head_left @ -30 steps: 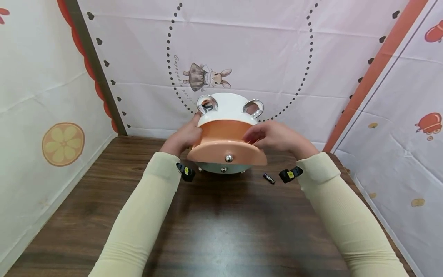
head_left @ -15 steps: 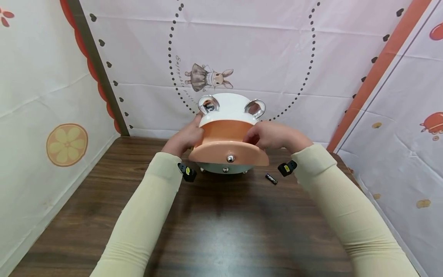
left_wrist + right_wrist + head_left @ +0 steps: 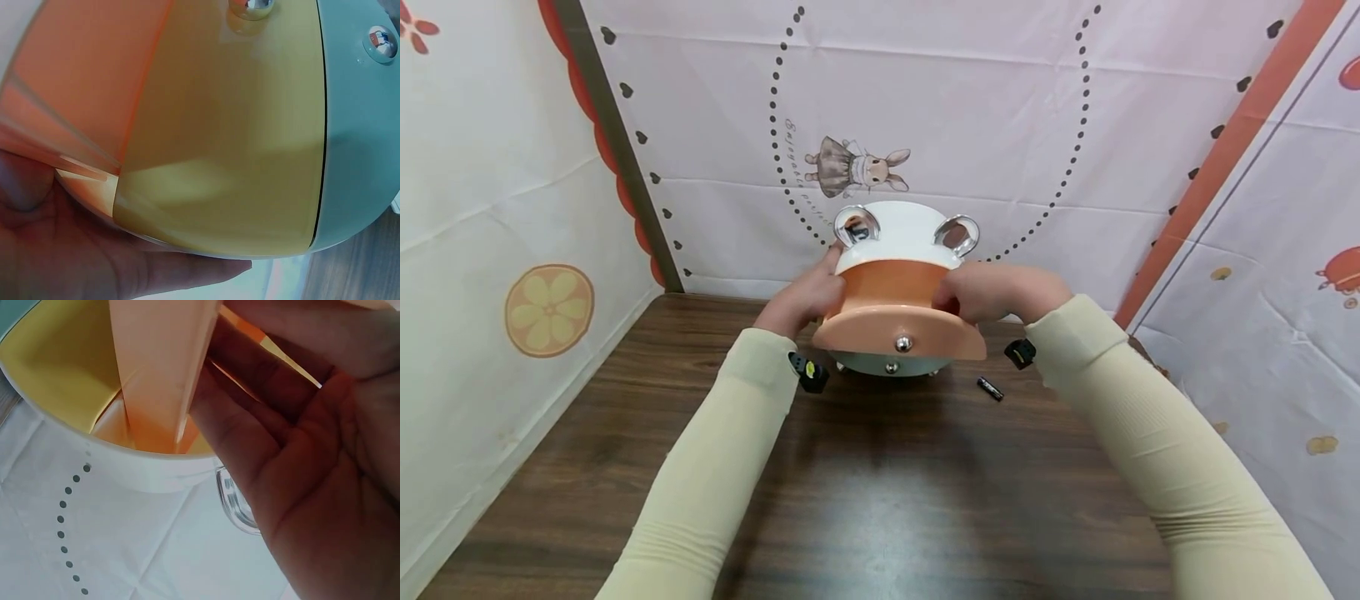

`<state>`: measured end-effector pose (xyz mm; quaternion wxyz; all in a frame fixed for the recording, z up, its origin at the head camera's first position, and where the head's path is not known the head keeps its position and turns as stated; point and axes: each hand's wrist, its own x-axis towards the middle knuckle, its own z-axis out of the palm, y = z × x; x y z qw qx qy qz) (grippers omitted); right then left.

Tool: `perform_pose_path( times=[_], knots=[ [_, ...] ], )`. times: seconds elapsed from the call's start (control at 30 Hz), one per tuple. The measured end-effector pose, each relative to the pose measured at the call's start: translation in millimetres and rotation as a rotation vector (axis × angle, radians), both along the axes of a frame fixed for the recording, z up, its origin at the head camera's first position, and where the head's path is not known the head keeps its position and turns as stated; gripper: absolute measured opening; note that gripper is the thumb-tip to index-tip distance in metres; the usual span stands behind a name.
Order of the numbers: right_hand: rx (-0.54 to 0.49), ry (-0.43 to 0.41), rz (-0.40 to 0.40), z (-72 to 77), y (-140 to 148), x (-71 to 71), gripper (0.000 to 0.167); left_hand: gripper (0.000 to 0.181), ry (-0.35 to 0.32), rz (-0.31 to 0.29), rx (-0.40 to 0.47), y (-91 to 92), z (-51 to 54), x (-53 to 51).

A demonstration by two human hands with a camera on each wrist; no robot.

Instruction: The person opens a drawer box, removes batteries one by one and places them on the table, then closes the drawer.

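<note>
A rounded white drawer cabinet (image 3: 891, 233) with two shiny ear-shaped loops on top stands at the table's back. Its orange drawer (image 3: 898, 331) is pulled out, with a round silver knob in front. Below are a yellow drawer (image 3: 231, 137) and a blue-green drawer (image 3: 359, 125), both pushed in. My left hand (image 3: 811, 293) rests against the cabinet's left side, one finger straight along the outer wall in the left wrist view. My right hand (image 3: 992, 292) reaches into the orange drawer from the right. Its fingertips are hidden behind the drawer wall, so what they touch is unclear.
A small dark battery (image 3: 990, 388) lies on the brown wooden table (image 3: 880, 483), right of the cabinet. Printed cloth walls (image 3: 985, 108) enclose the table at the back and both sides, the back one close behind the cabinet.
My right hand has gone deeper into the orange drawer, and its fingers are less visible. The right forearm has swung slightly inward. My left hand stays at the cabinet's side.
</note>
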<state>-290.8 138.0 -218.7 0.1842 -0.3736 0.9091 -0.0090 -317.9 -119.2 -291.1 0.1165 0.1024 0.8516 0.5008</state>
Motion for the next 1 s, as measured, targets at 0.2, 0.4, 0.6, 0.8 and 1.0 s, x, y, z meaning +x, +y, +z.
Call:
perform_pose_path(
  times=[0.2,0.4,0.6,0.8,1.0],
  knots=[
    [-0.011,-0.030,-0.014,-2.9,-0.9,-1.8,0.033,0.084,0.000,0.006,0.003,-0.1,-3.8,-0.8],
    [-0.034,-0.044,0.011,-3.4,1.7,-5.7,0.029,0.085,-0.009,0.010,0.010,1.7,-4.7,1.1],
    [0.057,-0.003,0.029,1.9,2.5,-0.3,0.035,0.088,-0.027,0.022,-0.018,3.6,-4.0,1.6],
    [0.069,0.045,0.054,4.4,3.1,2.5,0.041,0.085,-0.007,0.027,-0.002,3.8,-0.9,0.7],
    [0.014,0.061,0.047,-2.9,5.6,-1.4,0.041,0.085,-0.012,0.036,0.002,1.3,-1.4,-0.2]
  ],
)
